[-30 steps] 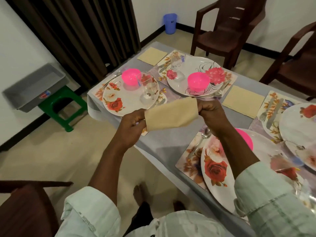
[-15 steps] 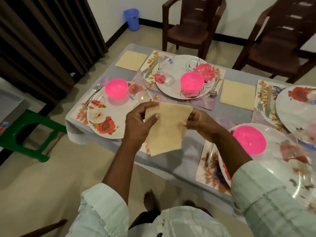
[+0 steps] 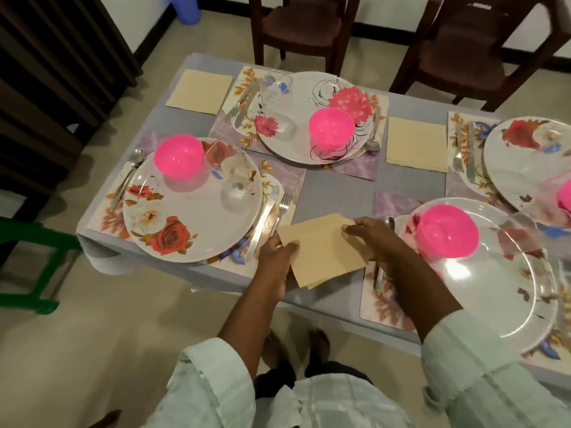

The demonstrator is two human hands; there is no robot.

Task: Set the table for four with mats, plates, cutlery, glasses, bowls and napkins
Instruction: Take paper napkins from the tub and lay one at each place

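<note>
At the near edge of the worktop [image 3: 333, 193], between two mats, you are pinching the folded napkin [image 3: 324, 248] with your left hand [image 3: 276, 257] and right hand [image 3: 369, 239]. It is overhanging the edge, so letting go here risks it sliding to the floor.

Pretty dim warm room light, glare streak on the near plate [image 3: 506, 291] at 4 o'clock. Edges bow outward, right side's smeared with motion blur.
</note>
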